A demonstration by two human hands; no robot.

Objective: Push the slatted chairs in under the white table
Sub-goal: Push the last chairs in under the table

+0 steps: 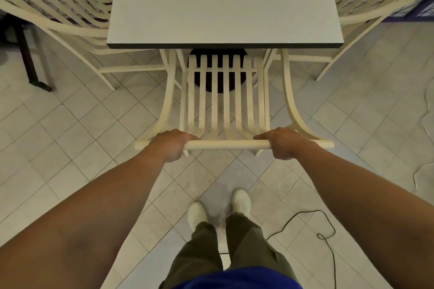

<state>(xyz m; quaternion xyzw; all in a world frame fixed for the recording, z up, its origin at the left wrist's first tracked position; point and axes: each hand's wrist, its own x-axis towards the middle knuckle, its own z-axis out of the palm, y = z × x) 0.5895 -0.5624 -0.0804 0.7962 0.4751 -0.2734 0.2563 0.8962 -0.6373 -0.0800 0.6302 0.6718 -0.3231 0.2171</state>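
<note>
A cream slatted chair [226, 101] stands in front of me, its seat partly under the near edge of the white table [223, 7]. Its backrest slats run down to a round top rail [225, 144]. My left hand [170, 144] grips the rail left of centre. My right hand [283, 143] grips it right of centre. Another slatted chair [58, 14] stands at the table's left side and a third [366, 2] at its right side, both with their seats reaching under the tabletop.
The table's dark round base [218, 82] shows through the slats. A dark stand leg [30, 63] rests on the tiled floor at far left. A black cable [326, 237] snakes over the tiles by my right foot. My feet [218, 209] stand behind the chair.
</note>
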